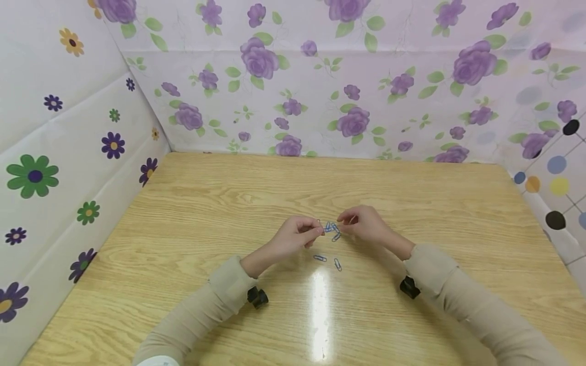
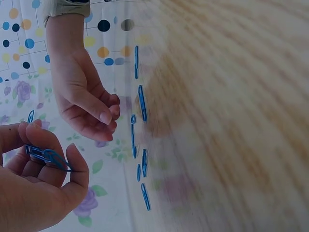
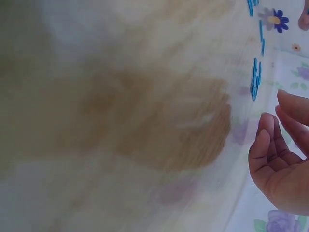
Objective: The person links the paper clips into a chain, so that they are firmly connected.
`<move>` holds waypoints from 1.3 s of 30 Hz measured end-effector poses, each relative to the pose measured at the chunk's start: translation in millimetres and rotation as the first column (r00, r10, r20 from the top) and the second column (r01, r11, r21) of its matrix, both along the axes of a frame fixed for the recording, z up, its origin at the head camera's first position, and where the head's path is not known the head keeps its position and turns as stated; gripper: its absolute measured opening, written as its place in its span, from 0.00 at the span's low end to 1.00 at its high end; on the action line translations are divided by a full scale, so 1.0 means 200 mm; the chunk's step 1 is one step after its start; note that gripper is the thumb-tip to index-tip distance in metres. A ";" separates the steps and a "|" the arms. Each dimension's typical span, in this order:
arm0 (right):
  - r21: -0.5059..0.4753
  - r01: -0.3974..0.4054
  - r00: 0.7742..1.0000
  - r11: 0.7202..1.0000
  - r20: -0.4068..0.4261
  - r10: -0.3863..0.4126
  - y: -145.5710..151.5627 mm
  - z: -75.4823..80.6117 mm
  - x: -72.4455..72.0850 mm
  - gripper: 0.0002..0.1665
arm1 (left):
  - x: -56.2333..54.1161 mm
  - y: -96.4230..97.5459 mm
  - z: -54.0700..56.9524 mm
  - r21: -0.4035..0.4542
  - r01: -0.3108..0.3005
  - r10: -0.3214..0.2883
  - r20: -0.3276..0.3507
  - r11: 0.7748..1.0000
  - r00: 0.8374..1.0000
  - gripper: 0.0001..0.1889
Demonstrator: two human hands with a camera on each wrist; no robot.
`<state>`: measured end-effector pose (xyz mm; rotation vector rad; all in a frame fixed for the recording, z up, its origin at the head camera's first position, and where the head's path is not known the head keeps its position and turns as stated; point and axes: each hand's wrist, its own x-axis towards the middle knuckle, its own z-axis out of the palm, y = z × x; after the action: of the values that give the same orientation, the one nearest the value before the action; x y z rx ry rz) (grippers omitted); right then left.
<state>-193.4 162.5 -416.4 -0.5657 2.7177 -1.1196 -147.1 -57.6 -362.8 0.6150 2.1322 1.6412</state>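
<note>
My left hand point(image 1: 293, 236) pinches a few blue paper clips point(image 2: 48, 154) that look linked together, held above the table. One end of a clip point(image 2: 31, 116) sticks up past the fingertips in the left wrist view. Across from it, my right hand point(image 1: 368, 224) hovers with loosely bent fingers. Its thumb and fingertips point(image 3: 266, 121) are apart, and nothing shows between them. A small group of blue paper clips point(image 1: 336, 237) lies on the table between the hands. Nearer to me lie two separate clips, one on the left point(image 1: 320, 258) and one on the right point(image 1: 338, 264).
The wooden table point(image 1: 220, 203) has a glossy top with a bright reflection in front of the clips. Behind it hangs a purple-flowered sheet point(image 1: 311, 101), with patterned sheets at both sides. A black wrist device point(image 1: 258, 297) sits under each sleeve.
</note>
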 end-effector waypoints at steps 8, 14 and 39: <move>0.023 -0.047 0.999 0.999 0.029 0.046 -0.02 0.00 -0.07 0.14 | 0.00 0.00 0.00 0.011 0.012 -0.012 0.010 1.000 1.000 0.09; 0.043 -0.085 0.996 0.995 0.032 0.084 -0.03 -0.02 -0.10 0.14 | 0.00 0.00 0.00 0.006 0.017 -0.017 0.009 1.000 1.000 0.09; 0.099 -0.140 0.990 0.985 0.026 0.138 -0.06 -0.03 -0.12 0.08 | -0.01 0.00 0.00 0.004 0.028 -0.028 0.001 1.000 1.000 0.10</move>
<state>-216.7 151.4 -422.9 -0.7127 2.6529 -0.9442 -149.8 -58.3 -363.1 0.6423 2.1106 1.6309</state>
